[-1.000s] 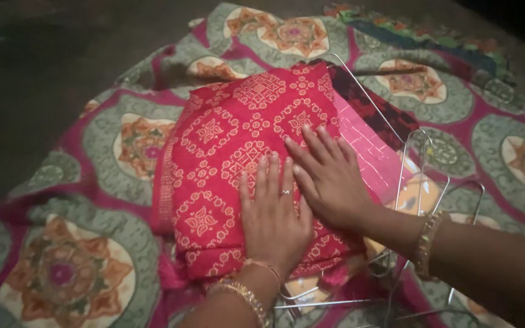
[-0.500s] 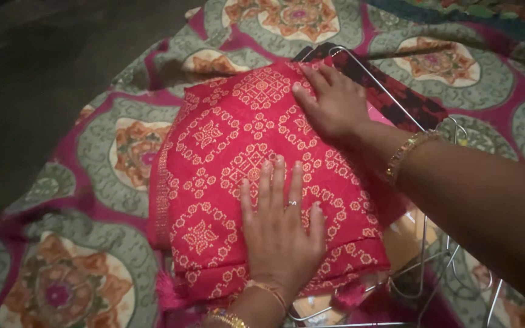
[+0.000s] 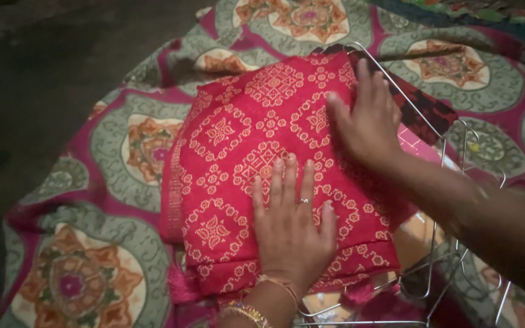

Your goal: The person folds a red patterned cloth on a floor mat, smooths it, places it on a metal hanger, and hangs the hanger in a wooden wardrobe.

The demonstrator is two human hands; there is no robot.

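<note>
Bedspread of patterned cloth (image 3: 110, 182), with grey-green medallions and orange flowers on a magenta ground, covers most of the view and lies on a dark floor (image 3: 31, 79). Folded red fabric with an orange-yellow dotted diamond print (image 3: 256, 164) lies in a thick rectangular stack in the middle of the bedspread, its fringe of pink tassels showing at the near edge. Beneath its far right corner sits a darker red and black patterned cloth (image 3: 423, 109), with a pink piece just beside it. Thin silver wire hangers (image 3: 451, 237) lie in a loose heap to the right of the stack, touching one another, one wire running along the stack's far right edge.

Right hand (image 3: 369, 121), fingers spread wide, presses flat on the far right part of the red fabric, holding nothing. Left hand (image 3: 293, 228), also open and flat with fingers slightly apart, rests palm down on the near half of the same fabric; a ring shows on one finger and gold bangles (image 3: 253, 310) circle the wrist.
</note>
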